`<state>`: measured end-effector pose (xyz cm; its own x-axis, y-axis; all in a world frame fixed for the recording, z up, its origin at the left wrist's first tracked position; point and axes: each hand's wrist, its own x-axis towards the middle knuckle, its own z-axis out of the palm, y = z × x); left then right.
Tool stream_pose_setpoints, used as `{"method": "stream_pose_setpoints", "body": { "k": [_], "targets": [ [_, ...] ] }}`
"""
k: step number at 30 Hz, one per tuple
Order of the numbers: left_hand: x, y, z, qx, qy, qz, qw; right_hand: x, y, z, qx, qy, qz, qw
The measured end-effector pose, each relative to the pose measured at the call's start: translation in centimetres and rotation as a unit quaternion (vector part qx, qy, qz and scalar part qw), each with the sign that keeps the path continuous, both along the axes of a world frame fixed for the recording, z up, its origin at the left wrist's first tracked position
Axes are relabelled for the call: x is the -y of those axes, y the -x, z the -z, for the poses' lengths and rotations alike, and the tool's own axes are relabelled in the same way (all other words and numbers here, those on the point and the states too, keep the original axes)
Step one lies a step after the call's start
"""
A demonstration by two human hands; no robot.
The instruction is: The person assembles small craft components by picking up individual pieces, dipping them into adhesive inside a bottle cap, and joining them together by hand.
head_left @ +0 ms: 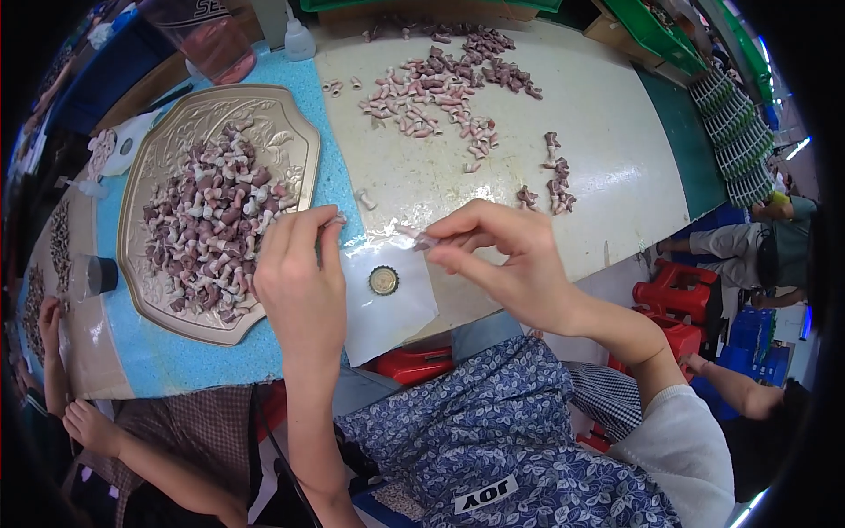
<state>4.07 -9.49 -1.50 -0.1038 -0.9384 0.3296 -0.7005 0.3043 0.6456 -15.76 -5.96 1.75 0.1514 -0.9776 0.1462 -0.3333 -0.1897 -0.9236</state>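
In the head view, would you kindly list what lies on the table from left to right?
Small dark cup → ornate metal tray heaped with small pieces → left hand → bottle cap → right hand → short line of pieces.

Open lane: bare cream table top is lying free right of the scattered pieces.
Left side: metal tray heaped with small pieces is blocking.
Near edge: bottle cap is sitting on a clear sheet.
Far edge: plastic cup and bottle are standing.
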Motion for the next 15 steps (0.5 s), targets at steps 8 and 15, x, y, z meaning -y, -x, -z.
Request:
{"method": "stream_pose_setpoints", "body": {
  "k": [8, 15],
  "targets": [
    [-6.3, -1.6, -1.1, -0.409, -0.109, -0.089, 0.902, 0.4, -2.0, 2.4, -0.108, 0.091, -0.111, 0.984],
    [-9.6, -1.8, 0.2, -0.554, -0.198, -0.103, 0.802, 1.6, -2.5, 2.5, -0.18, 0.133, -0.186, 0.957]
  ]
}}
